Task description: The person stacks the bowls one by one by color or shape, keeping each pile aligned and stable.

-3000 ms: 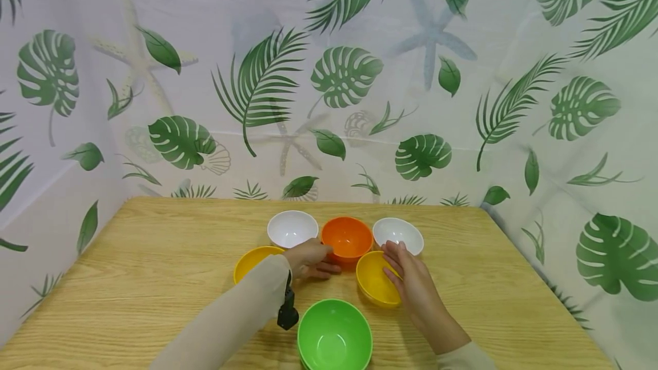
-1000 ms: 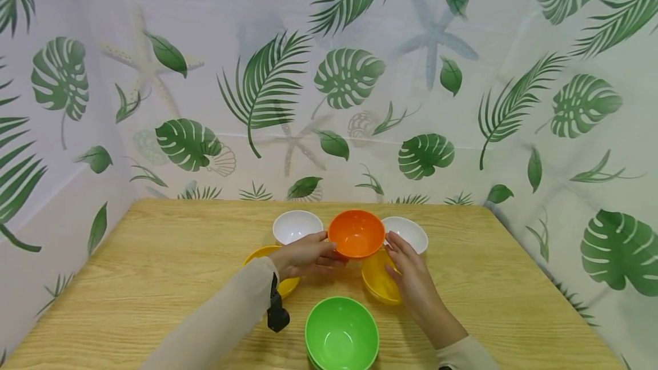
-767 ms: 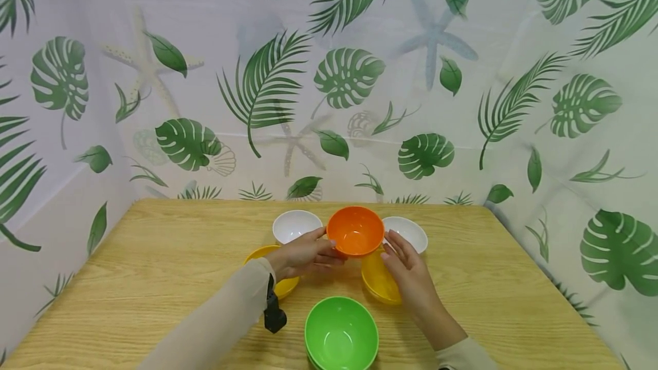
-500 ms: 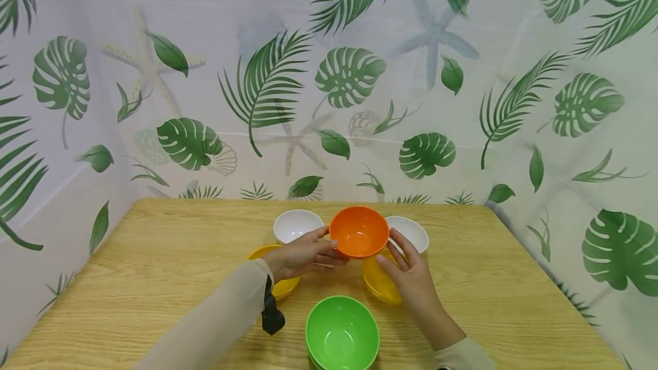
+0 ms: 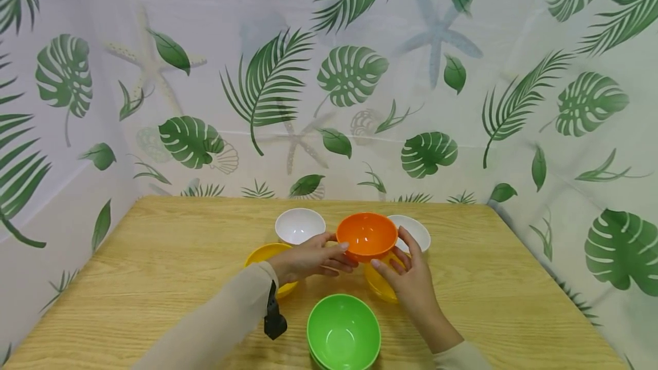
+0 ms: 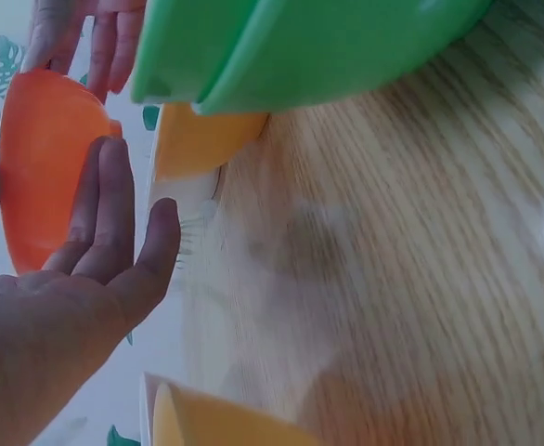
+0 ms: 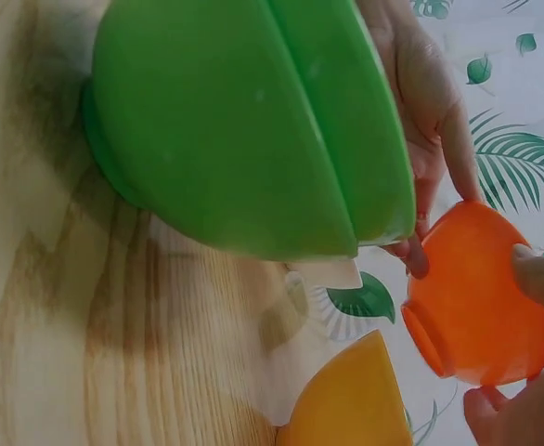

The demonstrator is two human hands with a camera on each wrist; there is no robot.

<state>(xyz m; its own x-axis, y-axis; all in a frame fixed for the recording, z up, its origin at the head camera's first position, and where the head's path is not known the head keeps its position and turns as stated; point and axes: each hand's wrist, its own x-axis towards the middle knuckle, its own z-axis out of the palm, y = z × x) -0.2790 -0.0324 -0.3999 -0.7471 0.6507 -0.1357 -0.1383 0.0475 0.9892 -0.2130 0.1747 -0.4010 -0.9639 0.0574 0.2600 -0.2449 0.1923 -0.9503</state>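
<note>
An orange bowl is held upright above the table between both hands. My left hand grips its left side, thumb at the rim and fingers underneath, as the left wrist view shows. On the bowl's other side, my right hand holds it with thumb and fingers spread around the wall. Below the orange bowl sits a yellow bowl, partly covered by the right hand. Another yellow bowl lies behind the left wrist. Two nested green bowls stand nearest the body.
Toward the back of the wooden table are a white bowl on the left and a second white bowl on the right, partly hidden by the orange one. A leaf-printed cloth hangs behind the table.
The orange bowl has risen off the table from between the white bowls and shifted slightly right. My right hand has left the yellow bowl's side and taken hold of the orange bowl.
</note>
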